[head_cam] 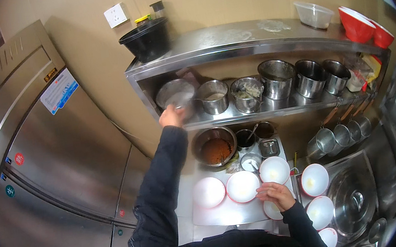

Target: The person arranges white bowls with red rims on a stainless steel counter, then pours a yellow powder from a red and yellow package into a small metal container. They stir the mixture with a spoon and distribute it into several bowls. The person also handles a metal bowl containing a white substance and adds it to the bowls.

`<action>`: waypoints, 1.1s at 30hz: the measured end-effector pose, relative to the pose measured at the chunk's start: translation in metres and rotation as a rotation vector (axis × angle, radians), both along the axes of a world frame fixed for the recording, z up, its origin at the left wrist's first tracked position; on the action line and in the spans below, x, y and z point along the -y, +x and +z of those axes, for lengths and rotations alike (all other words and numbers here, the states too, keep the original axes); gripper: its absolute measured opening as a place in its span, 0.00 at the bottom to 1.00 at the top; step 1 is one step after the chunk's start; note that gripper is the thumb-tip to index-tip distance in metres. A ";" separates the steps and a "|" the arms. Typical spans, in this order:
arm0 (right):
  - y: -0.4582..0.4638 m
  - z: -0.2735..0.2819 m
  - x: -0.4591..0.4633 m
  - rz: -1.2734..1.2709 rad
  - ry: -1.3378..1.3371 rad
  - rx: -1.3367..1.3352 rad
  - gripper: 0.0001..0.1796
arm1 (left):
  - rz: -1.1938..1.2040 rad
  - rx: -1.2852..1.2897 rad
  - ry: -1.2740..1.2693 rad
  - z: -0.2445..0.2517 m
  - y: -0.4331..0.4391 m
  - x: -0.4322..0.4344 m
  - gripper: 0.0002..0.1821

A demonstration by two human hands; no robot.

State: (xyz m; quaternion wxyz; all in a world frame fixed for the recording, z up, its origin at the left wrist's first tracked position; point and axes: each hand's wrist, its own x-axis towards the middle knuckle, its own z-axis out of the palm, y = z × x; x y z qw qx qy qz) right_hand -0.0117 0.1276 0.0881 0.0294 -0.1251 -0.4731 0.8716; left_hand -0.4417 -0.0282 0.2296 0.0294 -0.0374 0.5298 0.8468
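My left hand [171, 117] reaches up to the front of a steel pot [174, 87] at the left end of the shelf. Blur around the fingers hides whether they hold anything. Beside it stand a steel pot with pale contents [214, 97] and another holding a chopped whitish food [247, 90]. Lower down, my right hand [277, 195] has its fingers spread over a white bowl [271, 209], its fingertips close to the rim of the middle red-rimmed bowl [243, 186]. More such bowls, one on the left [209, 192] and one behind [274, 170], share the steel table.
A large pot of reddish-brown sauce [216, 149] stands under the shelf edge [227, 120]. Nearby are a dark pot with a spoon [245, 138] and a lidded square container [269, 147]. Strainers [324, 139] hang at right above a round lid [356, 198]. A steel refrigerator [66, 152] flanks the left.
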 end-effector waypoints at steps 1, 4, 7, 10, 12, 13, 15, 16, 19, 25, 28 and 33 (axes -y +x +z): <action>0.004 -0.003 0.000 -0.002 -0.021 -0.002 0.20 | 0.015 -0.029 0.021 0.001 0.007 0.003 0.11; 0.015 -0.010 0.000 -0.008 -0.058 0.020 0.20 | 0.014 -0.144 0.019 0.003 0.030 0.010 0.09; 0.020 -0.011 0.001 0.017 -0.048 0.027 0.21 | 0.044 -0.216 0.053 0.010 0.058 0.022 0.07; 0.021 -0.005 0.002 0.060 -0.025 -0.003 0.21 | 0.079 -0.252 0.081 0.020 0.101 0.048 0.07; 0.020 0.002 0.007 0.112 -0.013 -0.038 0.21 | 0.039 -0.296 0.038 0.023 0.141 0.073 0.07; 0.017 0.006 0.009 0.159 -0.019 -0.079 0.26 | 0.006 -0.287 -0.004 0.023 0.162 0.088 0.07; 0.008 0.015 0.014 0.232 -0.043 -0.138 0.36 | -0.072 -0.282 -0.131 0.023 0.201 0.113 0.08; 0.002 0.017 0.021 0.217 -0.111 -0.166 0.41 | -0.124 -0.254 -0.143 0.018 0.220 0.120 0.08; -0.017 0.024 0.041 0.157 -0.189 -0.126 0.52 | -0.278 -0.124 -0.343 -0.005 0.270 0.130 0.08; -0.010 0.027 0.061 0.105 -0.028 -0.004 0.47 | -0.628 0.010 -0.396 -0.075 0.311 0.140 0.07; -0.004 0.019 0.082 -0.171 -0.046 0.085 0.45 | -0.728 -0.109 -0.594 -0.094 0.314 0.154 0.14; -0.021 0.004 0.107 -0.442 0.142 0.061 0.48 | -0.705 -0.503 -0.696 -0.111 0.319 0.162 0.29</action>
